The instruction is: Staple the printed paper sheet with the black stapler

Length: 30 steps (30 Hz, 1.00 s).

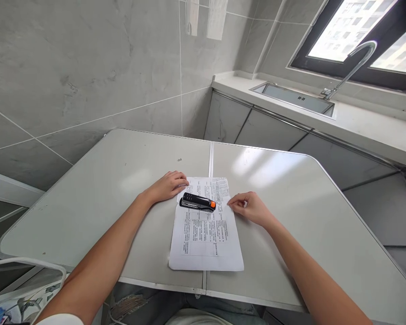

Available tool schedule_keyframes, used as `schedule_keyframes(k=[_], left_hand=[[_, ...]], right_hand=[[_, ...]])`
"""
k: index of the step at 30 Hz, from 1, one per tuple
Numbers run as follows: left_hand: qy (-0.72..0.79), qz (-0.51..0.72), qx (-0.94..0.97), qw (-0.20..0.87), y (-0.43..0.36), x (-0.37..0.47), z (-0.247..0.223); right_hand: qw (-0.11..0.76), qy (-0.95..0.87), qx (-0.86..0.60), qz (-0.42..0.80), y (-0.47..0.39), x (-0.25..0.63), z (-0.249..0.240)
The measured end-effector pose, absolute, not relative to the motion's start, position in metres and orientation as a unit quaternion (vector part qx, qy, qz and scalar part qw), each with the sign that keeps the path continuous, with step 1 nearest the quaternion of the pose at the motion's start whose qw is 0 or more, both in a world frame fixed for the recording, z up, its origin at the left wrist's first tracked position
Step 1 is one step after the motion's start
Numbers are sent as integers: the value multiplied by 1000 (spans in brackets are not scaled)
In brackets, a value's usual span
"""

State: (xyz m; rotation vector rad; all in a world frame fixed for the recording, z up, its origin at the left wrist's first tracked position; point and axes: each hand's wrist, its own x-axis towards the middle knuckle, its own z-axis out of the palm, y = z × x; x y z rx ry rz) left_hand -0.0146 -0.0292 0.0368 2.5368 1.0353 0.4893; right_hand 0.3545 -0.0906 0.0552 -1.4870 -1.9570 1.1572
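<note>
Printed sheets of paper [206, 230] lie on the folding table, across its centre seam. On their upper part rests a black stapler [198, 201] with an orange spot at its right end. My left hand [170, 184] lies at the upper left edge of the paper, fingertips on it, with nothing gripped. At the right edge of the paper is my right hand [248, 206], its thumb and index finger brought together near the edge; whether paper is between them is too small to tell. Neither hand touches the stapler.
The pale table [270, 180] has a tiny metal bit [179, 159] beyond my left hand. Behind it stand a tiled wall and, at right, a counter with a sink [297, 99] and tap [352, 72]. A white rail [30, 260] is at lower left.
</note>
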Motion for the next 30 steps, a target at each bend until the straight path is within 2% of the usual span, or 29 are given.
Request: schedule_keyframes(k=[6,10,12,14,17,24,30], left_hand=[[378,117,901,176,-33,-5,35],[370,146,901,173,-33,-2,34],[356,183,895,197,-33,-5,38],[335,201,886,249,-35,-8,44],[301,165,886,313,-38,-9,51],[314,127,909,245,-42,13,49],[313,121,921,198,-43,22,45]], right_hand=[[155,-668,-574,447,-90,372,58],[150,-700,-553,426,-90,374,54],[185,-713,-555,387,-91,367,53],[269,-710,-563,326,-95,353,53],[373,-721,-528,251,-105,324,53],[330,-807,-444,207,-117,283,39],[360,-791,-447,212,-111,296,33]])
